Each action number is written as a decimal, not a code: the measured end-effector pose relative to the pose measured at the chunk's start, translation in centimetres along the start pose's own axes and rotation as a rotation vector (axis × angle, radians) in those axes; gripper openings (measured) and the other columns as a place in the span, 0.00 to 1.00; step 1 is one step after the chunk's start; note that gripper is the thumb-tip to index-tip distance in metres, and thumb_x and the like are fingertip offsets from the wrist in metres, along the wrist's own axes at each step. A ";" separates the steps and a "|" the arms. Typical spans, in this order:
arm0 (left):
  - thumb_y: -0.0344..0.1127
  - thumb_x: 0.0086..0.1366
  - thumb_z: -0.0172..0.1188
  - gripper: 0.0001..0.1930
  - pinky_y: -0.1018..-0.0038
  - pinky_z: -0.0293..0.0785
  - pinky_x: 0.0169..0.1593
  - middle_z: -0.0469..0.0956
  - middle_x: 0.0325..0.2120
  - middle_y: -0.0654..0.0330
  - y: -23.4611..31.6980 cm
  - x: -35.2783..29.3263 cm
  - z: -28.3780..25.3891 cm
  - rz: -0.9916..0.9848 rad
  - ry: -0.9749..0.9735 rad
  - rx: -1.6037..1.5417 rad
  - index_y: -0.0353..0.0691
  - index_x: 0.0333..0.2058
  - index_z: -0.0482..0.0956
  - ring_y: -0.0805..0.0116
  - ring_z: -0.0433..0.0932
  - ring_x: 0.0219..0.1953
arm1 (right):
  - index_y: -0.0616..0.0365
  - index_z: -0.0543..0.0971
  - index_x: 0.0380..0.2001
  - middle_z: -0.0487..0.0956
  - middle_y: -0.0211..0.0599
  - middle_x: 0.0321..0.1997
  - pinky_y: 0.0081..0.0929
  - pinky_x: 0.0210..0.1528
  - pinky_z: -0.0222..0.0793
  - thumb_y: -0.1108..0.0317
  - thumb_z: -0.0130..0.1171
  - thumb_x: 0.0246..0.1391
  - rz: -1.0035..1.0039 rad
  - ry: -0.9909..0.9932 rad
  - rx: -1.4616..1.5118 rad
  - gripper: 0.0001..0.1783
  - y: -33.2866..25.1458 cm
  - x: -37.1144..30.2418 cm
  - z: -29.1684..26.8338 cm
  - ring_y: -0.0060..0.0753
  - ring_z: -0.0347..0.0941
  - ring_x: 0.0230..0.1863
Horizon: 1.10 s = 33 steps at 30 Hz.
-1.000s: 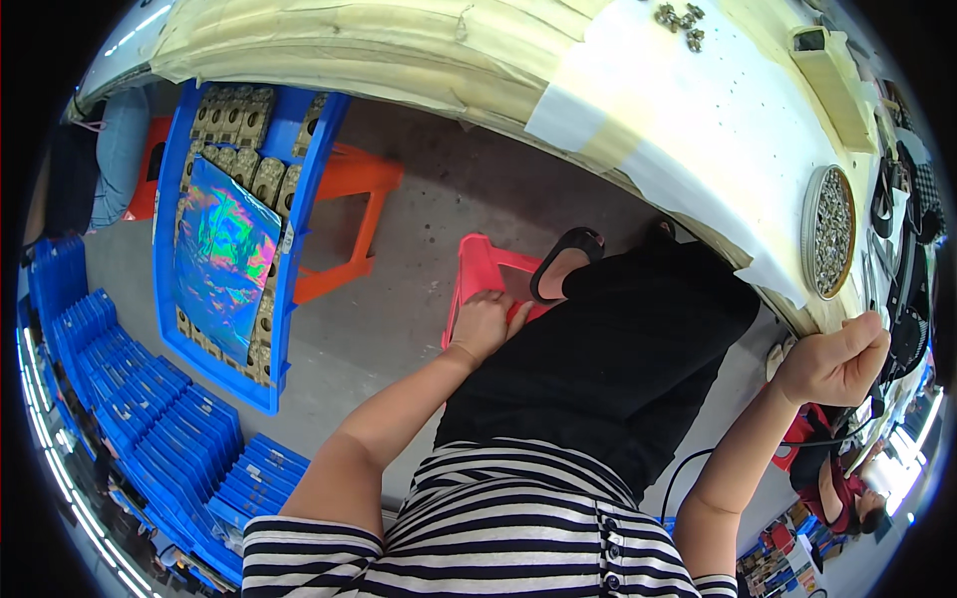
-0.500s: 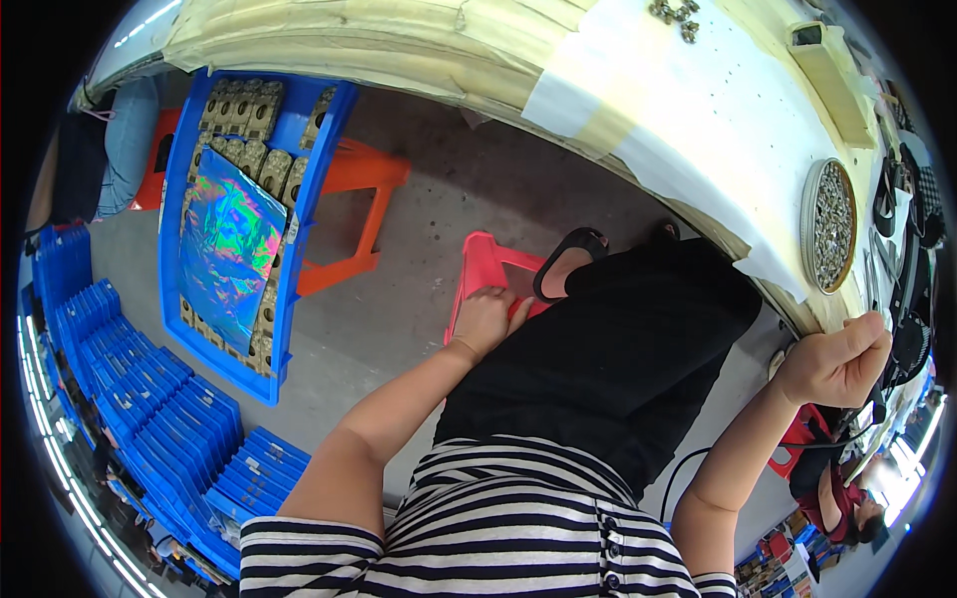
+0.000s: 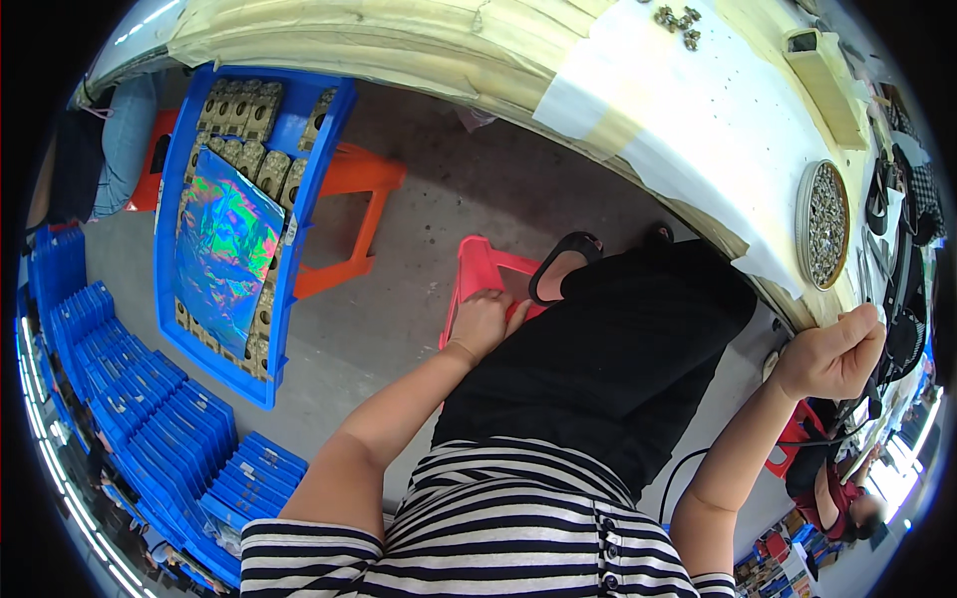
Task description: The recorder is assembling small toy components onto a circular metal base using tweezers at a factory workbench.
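Note:
My left hand [image 3: 480, 325] is down beside my thigh at a pink plastic stool [image 3: 482, 265], its fingers curled over the stool and the thumb pointing toward my leg. At the table's right end, my right hand [image 3: 829, 357] is raised in a closed fist, thumb pressed on the bent fingers. Whatever the fist may hold is hidden. Just beyond it on the table stands a round dish [image 3: 825, 225] full of small metallic pieces. White paper [image 3: 688, 130] covers the tabletop there, with a small cluster of metal parts [image 3: 682, 22] at its far side.
On the left, a blue tray [image 3: 281, 299] with rows of camouflage-patterned parts and an iridescent sheet [image 3: 227, 249] rests on an orange stool [image 3: 367, 199]. Stacked blue trays [image 3: 169, 409] line the lower left. A yellowish block [image 3: 829, 88] and dark tools lie at the table's right.
The whole view has shifted slightly. Both hands keep nearly the same pose and place, and nothing has been taken up or let go.

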<state>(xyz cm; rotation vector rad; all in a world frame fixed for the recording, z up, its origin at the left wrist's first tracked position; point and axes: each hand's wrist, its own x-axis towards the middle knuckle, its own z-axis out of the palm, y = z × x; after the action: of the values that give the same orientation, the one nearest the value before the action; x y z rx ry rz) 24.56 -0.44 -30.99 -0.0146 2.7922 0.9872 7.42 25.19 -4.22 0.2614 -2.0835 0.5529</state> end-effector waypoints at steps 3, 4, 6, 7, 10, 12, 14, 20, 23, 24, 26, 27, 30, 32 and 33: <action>0.46 0.63 0.61 0.16 0.62 0.78 0.36 0.80 0.23 0.55 -0.2 -0.3 0.1 -0.021 0.003 0.019 0.39 0.24 0.81 0.55 0.81 0.30 | 0.60 0.65 0.17 0.61 0.23 0.18 0.18 0.25 0.49 0.75 0.52 0.64 -0.014 0.003 0.014 0.19 0.2 -0.2 0.5 0.16 0.53 0.22; 0.46 0.63 0.61 0.16 0.62 0.78 0.36 0.80 0.23 0.55 -0.2 -0.3 0.2 -0.020 0.005 0.018 0.39 0.24 0.81 0.55 0.81 0.30 | 0.60 0.65 0.17 0.61 0.23 0.18 0.18 0.25 0.50 0.75 0.52 0.64 -0.016 -0.002 0.011 0.19 0.3 -0.1 0.5 0.16 0.53 0.22; 0.46 0.63 0.61 0.16 0.62 0.78 0.36 0.80 0.23 0.55 -0.2 -0.3 0.2 -0.020 0.004 0.015 0.39 0.24 0.81 0.55 0.81 0.30 | 0.60 0.65 0.17 0.62 0.23 0.18 0.18 0.25 0.50 0.74 0.52 0.64 -0.020 -0.011 0.008 0.19 0.4 -0.1 0.3 0.16 0.53 0.22; 0.46 0.63 0.61 0.16 0.62 0.78 0.36 0.80 0.23 0.55 -0.2 -0.3 0.3 -0.020 0.004 0.014 0.39 0.23 0.81 0.55 0.81 0.30 | 0.60 0.65 0.17 0.62 0.23 0.18 0.18 0.25 0.50 0.74 0.53 0.64 -0.018 -0.008 -0.001 0.19 0.3 -0.1 0.3 0.16 0.53 0.22; 0.46 0.62 0.61 0.16 0.62 0.78 0.36 0.80 0.23 0.55 -0.3 -0.3 0.3 -0.019 0.003 0.010 0.39 0.23 0.81 0.55 0.81 0.30 | 0.60 0.66 0.17 0.63 0.24 0.18 0.18 0.26 0.51 0.74 0.53 0.64 -0.013 -0.004 -0.016 0.19 0.2 -0.1 0.3 0.16 0.54 0.22; 0.46 0.63 0.61 0.17 0.62 0.78 0.36 0.80 0.23 0.55 -0.3 -0.3 0.3 -0.014 -0.002 0.010 0.39 0.23 0.81 0.55 0.81 0.30 | 0.60 0.66 0.17 0.63 0.24 0.18 0.18 0.26 0.51 0.74 0.52 0.64 -0.008 -0.006 -0.016 0.19 0.3 -0.1 0.3 0.16 0.55 0.22; 0.47 0.63 0.61 0.17 0.62 0.78 0.36 0.80 0.22 0.55 -0.3 -0.3 0.3 -0.013 0.000 0.011 0.39 0.23 0.81 0.55 0.81 0.30 | 0.60 0.66 0.17 0.63 0.24 0.18 0.17 0.25 0.51 0.73 0.52 0.65 0.000 -0.020 -0.003 0.19 0.2 -0.1 0.2 0.16 0.55 0.23; 0.47 0.63 0.61 0.18 0.62 0.78 0.35 0.79 0.22 0.55 -0.2 -0.2 0.1 -0.003 0.014 -0.005 0.39 0.23 0.80 0.55 0.81 0.29 | 0.60 0.65 0.17 0.62 0.23 0.17 0.17 0.24 0.50 0.72 0.51 0.66 0.033 -0.004 -0.015 0.20 -0.2 -0.1 0.4 0.14 0.54 0.22; 0.47 0.63 0.61 0.18 0.62 0.78 0.35 0.79 0.21 0.54 -0.3 -0.3 0.3 0.005 0.022 0.002 0.39 0.22 0.80 0.55 0.80 0.29 | 0.59 0.65 0.16 0.62 0.22 0.17 0.17 0.24 0.50 0.72 0.51 0.66 0.041 0.001 -0.019 0.21 -0.3 -0.1 0.6 0.14 0.53 0.22; 0.48 0.63 0.61 0.18 0.62 0.78 0.35 0.79 0.21 0.54 -0.4 -0.3 0.3 0.009 0.024 0.003 0.39 0.22 0.80 0.55 0.80 0.28 | 0.59 0.64 0.16 0.61 0.22 0.17 0.17 0.24 0.49 0.72 0.51 0.66 0.042 0.003 -0.019 0.21 -0.3 -0.1 0.7 0.14 0.53 0.22; 0.48 0.63 0.60 0.19 0.62 0.78 0.34 0.79 0.21 0.53 -0.4 -0.4 0.3 0.007 0.025 0.000 0.38 0.22 0.80 0.55 0.80 0.28 | 0.59 0.64 0.16 0.61 0.22 0.17 0.17 0.24 0.49 0.71 0.51 0.66 0.036 -0.001 -0.031 0.21 -0.3 -0.1 0.7 0.14 0.53 0.22; 0.48 0.63 0.60 0.19 0.62 0.78 0.35 0.79 0.21 0.53 -0.4 -0.4 0.3 0.003 0.022 -0.004 0.38 0.22 0.80 0.55 0.80 0.28 | 0.59 0.64 0.16 0.61 0.21 0.17 0.17 0.24 0.49 0.71 0.51 0.66 0.032 -0.004 -0.035 0.21 -0.3 0.0 0.8 0.14 0.52 0.22; 0.49 0.64 0.59 0.21 0.63 0.78 0.37 0.79 0.22 0.52 -0.3 -0.2 0.1 -0.002 -0.009 -0.026 0.36 0.22 0.80 0.54 0.80 0.29 | 0.59 0.64 0.16 0.60 0.21 0.16 0.18 0.23 0.48 0.71 0.52 0.66 0.033 0.016 -0.041 0.22 -0.6 0.1 0.7 0.14 0.52 0.22; 0.50 0.64 0.58 0.22 0.63 0.78 0.38 0.80 0.23 0.51 -0.3 -0.3 0.2 -0.012 -0.010 -0.026 0.36 0.23 0.81 0.54 0.81 0.29 | 0.59 0.64 0.15 0.60 0.21 0.16 0.18 0.23 0.48 0.70 0.52 0.66 0.040 0.030 -0.029 0.22 -0.6 0.1 0.9 0.14 0.51 0.21; 0.50 0.64 0.58 0.22 0.63 0.78 0.38 0.80 0.23 0.51 -0.3 -0.4 0.2 -0.011 -0.002 -0.020 0.36 0.23 0.81 0.54 0.81 0.29 | 0.59 0.64 0.15 0.60 0.21 0.16 0.18 0.23 0.48 0.70 0.53 0.66 0.044 0.038 -0.024 0.22 -0.6 0.0 1.0 0.14 0.51 0.21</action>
<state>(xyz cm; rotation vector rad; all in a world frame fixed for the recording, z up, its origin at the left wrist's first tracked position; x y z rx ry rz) 24.96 -0.58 -31.30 -0.0321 2.7768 1.0125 6.92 24.23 -4.48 0.1903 -2.0623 0.5549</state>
